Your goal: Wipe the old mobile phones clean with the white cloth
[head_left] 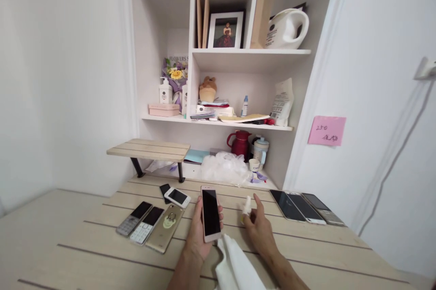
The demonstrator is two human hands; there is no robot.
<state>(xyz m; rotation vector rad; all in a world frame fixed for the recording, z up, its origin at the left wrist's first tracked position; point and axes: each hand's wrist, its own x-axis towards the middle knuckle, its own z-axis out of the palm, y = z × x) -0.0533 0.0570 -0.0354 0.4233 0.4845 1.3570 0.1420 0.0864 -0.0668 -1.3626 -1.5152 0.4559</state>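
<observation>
My left hand (199,231) is wrapped round a rose-gold smartphone (211,214) with a dark screen, which faces up toward me. To its right, my right hand (260,231) is at a small clear spray bottle (247,208) with a white nozzle; the index finger is raised beside the nozzle, and the other fingers are curled near the bottle's lower part. Whether they grip it cannot be made out. A white cloth (236,265) lies between my forearms, its top edge just below the phone.
Several phones lie at the left, including a gold one (165,228) and a white one (177,196). More, including a black-screened one (288,205), lie at the right. Behind stand a small wooden riser (150,148), crumpled clear plastic (225,168) and a red jug (240,144).
</observation>
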